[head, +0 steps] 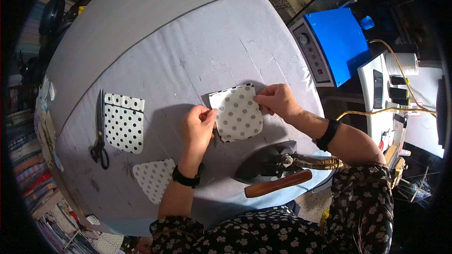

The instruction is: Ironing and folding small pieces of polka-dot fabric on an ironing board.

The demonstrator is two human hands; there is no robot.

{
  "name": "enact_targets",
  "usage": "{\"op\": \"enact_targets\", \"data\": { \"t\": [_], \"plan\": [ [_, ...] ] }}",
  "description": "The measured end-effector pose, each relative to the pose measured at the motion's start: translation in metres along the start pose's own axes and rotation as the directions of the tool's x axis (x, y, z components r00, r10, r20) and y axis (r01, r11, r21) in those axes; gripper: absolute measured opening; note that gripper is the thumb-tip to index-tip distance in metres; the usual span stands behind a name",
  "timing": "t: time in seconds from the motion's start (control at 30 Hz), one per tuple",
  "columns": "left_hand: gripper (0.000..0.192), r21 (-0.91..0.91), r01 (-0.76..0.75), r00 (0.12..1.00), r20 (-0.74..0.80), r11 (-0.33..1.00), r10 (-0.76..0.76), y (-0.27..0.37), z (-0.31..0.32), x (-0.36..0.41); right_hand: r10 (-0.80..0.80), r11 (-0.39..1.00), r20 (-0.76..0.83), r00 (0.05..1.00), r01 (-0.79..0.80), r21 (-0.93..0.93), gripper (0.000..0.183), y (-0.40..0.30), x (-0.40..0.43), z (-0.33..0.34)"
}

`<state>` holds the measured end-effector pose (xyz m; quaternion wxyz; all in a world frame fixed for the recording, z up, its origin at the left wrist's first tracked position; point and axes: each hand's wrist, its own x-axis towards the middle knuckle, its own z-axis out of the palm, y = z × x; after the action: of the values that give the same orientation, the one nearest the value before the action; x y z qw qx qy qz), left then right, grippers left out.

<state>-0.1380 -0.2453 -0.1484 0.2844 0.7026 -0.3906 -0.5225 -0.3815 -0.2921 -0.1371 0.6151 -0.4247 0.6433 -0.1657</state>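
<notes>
A pocket-shaped piece of white polka-dot fabric (240, 114) lies on the grey padded ironing table (169, 63), its paler dotted face up and its edges folded over. My left hand (198, 125) pinches its left edge between thumb and fingers. At the opposite edge, my right hand (279, 101) pinches the upper right side. Just below the fabric, nearest my right forearm, rests an iron (265, 164) with a wooden handle (279, 183). A second dotted piece (155, 178) is partly hidden behind my left wrist.
Black-handled scissors (100, 144) lie at the left beside a black-dotted fabric pocket piece (124, 123). Off the table's right edge stand a blue machine with a gauge (335, 46) and a white sewing machine (374, 88). Folded fabrics (31, 180) are stacked at far left.
</notes>
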Motion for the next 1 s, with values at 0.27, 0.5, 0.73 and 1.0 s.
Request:
{"op": "enact_targets", "data": {
  "t": [0.27,0.5,0.73,1.0],
  "plan": [
    [0.030,0.581,-0.665,0.671,0.189,0.470,0.717,0.018,0.015,-0.022,0.013,1.000,-0.028,1.000,-0.012,0.023,0.019,-0.002,-0.004,0.001],
    [0.045,0.623,-0.715,0.658,0.448,0.317,0.605,0.024,0.049,-0.018,-0.006,0.997,-0.046,0.999,0.010,0.082,0.021,0.004,-0.006,0.001],
    [0.048,0.644,-0.707,0.650,0.431,0.291,0.626,0.017,0.051,-0.013,-0.026,0.999,-0.028,0.999,0.027,0.043,0.019,0.004,-0.014,-0.005],
    [0.052,0.636,-0.694,0.683,0.436,0.336,0.586,0.030,0.052,-0.010,-0.181,0.968,-0.135,0.974,0.153,-0.197,0.033,-0.003,-0.029,0.010]
  ]
}}
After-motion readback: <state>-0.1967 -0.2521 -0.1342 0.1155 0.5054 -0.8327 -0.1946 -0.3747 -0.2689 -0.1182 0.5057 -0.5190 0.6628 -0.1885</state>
